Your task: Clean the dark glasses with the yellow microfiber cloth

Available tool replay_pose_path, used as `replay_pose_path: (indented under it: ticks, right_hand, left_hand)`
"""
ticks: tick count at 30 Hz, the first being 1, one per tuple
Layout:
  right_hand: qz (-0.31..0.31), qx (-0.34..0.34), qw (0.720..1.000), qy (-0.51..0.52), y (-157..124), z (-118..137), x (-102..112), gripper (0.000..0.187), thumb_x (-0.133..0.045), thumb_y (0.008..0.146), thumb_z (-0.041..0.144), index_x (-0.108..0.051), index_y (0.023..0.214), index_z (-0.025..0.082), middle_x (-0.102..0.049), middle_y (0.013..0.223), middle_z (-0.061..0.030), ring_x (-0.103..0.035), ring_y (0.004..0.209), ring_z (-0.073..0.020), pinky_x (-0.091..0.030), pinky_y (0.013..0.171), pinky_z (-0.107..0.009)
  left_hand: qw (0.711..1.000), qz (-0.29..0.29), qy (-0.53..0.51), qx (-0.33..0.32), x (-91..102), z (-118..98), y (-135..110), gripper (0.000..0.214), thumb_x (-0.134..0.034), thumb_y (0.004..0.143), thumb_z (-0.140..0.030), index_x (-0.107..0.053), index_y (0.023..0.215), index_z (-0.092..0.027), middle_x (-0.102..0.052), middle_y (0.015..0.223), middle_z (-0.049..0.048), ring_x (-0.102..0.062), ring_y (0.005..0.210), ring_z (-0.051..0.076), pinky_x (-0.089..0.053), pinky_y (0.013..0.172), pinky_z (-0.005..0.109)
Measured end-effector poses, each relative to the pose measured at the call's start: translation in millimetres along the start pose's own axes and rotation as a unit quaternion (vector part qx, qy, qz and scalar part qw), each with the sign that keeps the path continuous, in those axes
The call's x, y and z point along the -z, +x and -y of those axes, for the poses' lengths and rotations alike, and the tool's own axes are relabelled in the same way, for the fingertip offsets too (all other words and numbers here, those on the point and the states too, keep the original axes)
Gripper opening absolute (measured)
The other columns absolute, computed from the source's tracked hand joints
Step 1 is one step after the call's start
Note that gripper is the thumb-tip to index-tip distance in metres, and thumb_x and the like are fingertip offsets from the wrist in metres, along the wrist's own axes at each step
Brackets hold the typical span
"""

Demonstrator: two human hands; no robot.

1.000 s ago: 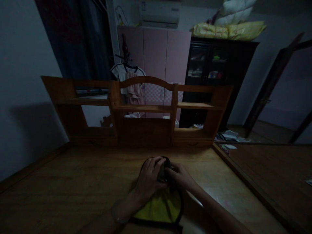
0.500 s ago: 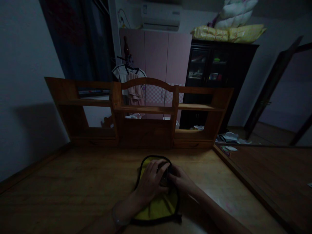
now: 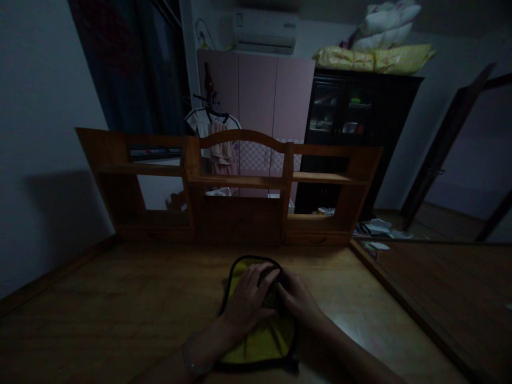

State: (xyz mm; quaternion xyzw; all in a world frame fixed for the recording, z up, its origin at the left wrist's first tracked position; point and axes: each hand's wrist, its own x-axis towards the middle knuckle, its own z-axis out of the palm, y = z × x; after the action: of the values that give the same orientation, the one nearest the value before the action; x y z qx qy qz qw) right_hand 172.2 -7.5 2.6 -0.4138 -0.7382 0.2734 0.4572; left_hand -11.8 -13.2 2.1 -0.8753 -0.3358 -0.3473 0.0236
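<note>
A flat yellow-green cloth piece with black edging (image 3: 266,346) lies on the wooden tabletop; whether it is a cloth or a pouch I cannot tell. My left hand (image 3: 248,293) rests over it, fingers curled around a small dark object (image 3: 270,295) with a slight sheen. Its kind is too dim to make out. At the right side of that object is my right hand (image 3: 298,296), its fingers closed against it and partly hidden. A bracelet (image 3: 191,357) circles my left wrist.
A wooden shelf unit (image 3: 238,181) with small drawers stands along the table's far edge. The wall (image 3: 44,160) borders the left side, and a raised wooden edge (image 3: 400,298) runs along the right. Beyond are pink wardrobe doors (image 3: 256,96) and a black cabinet (image 3: 360,144).
My right hand has shifted slightly and its fingers sit closer against the dark object. My left hand keeps its hold, and the cloth piece lies nearly as before.
</note>
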Motion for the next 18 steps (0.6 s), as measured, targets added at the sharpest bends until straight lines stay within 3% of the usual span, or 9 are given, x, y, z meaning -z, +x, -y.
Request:
replay_pose_path:
  ticks: [7, 13, 18]
  right_hand:
    - [-0.010, -0.005, 0.995, -0.098, 1.2, -2.6, 4.7, 0.018, -0.053, 0.087, 0.018, -0.064, 0.101, 0.018, -0.072, 0.090, -0.0063, -0.067, 0.080, -0.0216, -0.051, 0.073, -0.030]
    - [-0.042, -0.007, 0.987, -0.155, 1.3, -1.2, 5.6, 0.009, -0.056, 0.087, 0.024, -0.059, 0.081, 0.018, -0.066, 0.069, -0.0015, -0.063, 0.062, -0.0171, -0.038, 0.055, -0.023]
    - [-0.045, -0.012, 0.988, -0.149, -0.4, 0.3, 5.9, 0.013, -0.056, 0.088, 0.028, -0.057, 0.080, 0.019, -0.064, 0.066, -0.0003, -0.061, 0.059, -0.0163, -0.035, 0.052, -0.023]
  left_hand:
    - [0.999, -0.002, -0.037, 0.009, 3.3, -3.3, -0.4, 0.085, -0.077, 0.077, -0.030, -0.028, 0.146, -0.023, -0.038, 0.142, 0.0134, -0.035, 0.131, 0.032, -0.034, 0.108, 0.052]
    - [0.997, -0.011, -0.073, 0.031, 2.6, -5.5, -0.8, 0.092, -0.081, 0.072, -0.019, -0.026, 0.145, -0.026, -0.038, 0.142, 0.0125, -0.039, 0.131, 0.031, -0.038, 0.107, 0.052]
    - [0.992, -0.012, -0.111, 0.052, 2.6, -6.9, 0.2, 0.098, -0.080, 0.069, -0.008, -0.023, 0.145, -0.030, -0.036, 0.144, 0.0108, -0.041, 0.132, 0.030, -0.042, 0.106, 0.051]
